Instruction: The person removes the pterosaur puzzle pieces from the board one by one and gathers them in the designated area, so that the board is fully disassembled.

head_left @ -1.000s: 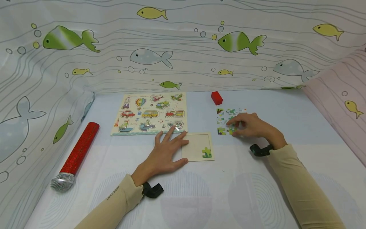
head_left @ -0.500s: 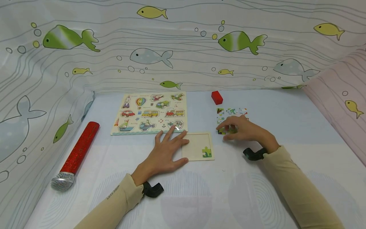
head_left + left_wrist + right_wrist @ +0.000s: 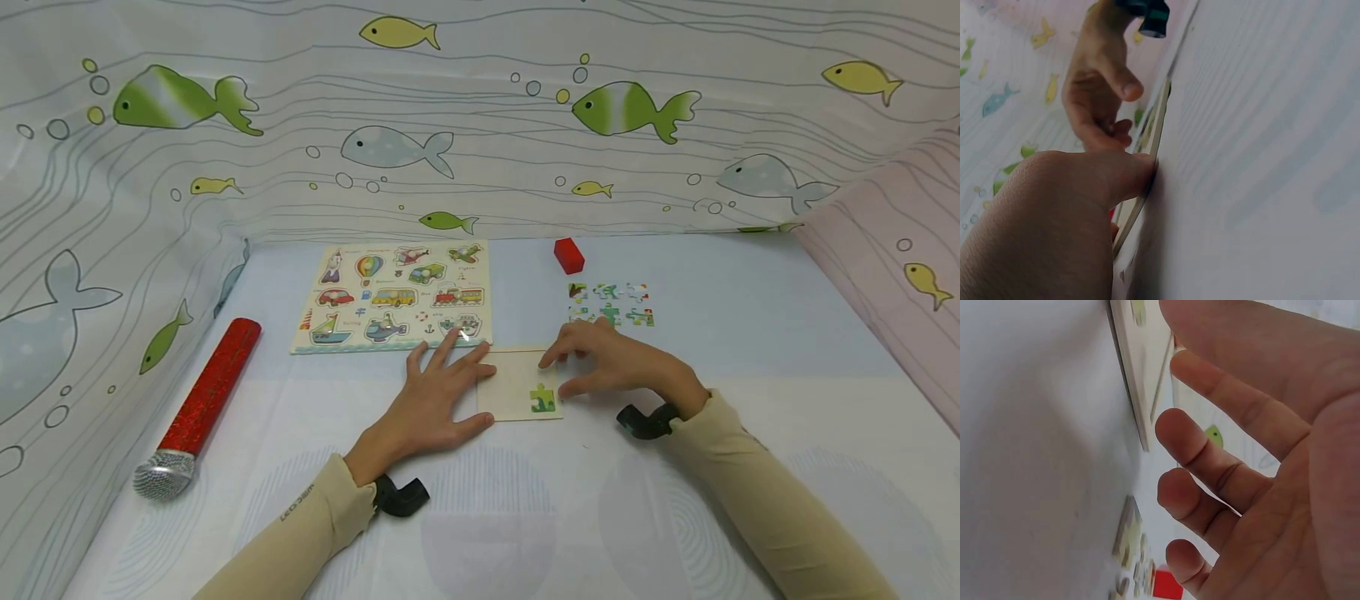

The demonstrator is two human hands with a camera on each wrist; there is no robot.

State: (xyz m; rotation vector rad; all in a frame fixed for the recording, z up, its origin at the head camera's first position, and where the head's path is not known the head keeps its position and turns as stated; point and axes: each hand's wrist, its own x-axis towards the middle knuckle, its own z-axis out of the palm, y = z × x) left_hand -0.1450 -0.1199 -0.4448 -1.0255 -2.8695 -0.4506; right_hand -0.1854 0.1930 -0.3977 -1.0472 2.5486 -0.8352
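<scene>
My left hand (image 3: 438, 404) lies spread beside and over the left edge of a small cream puzzle tray (image 3: 513, 375). Its thumb meets the tray's rim in the left wrist view. One green puzzle piece (image 3: 542, 400) sits in the tray's lower right corner. Over the right side of the tray hovers my right hand (image 3: 618, 358), fingers bent and thumb apart from the index finger. Nothing shows between its fingertips in the right wrist view. Behind it, loose jigsaw pieces (image 3: 609, 292) lie in rows, the nearest row covered by the hand in the head view.
A large vehicle puzzle board (image 3: 393, 283) lies behind my left hand. At the back stands a red block (image 3: 568, 256), beyond the loose pieces. To the far left lies a red glittery microphone (image 3: 210, 387). Fish-patterned cloth (image 3: 480, 108) rises behind the table.
My right hand has moved left and towards me, from the loose pieces to the tray's right edge. My left hand and the tray have stayed in place.
</scene>
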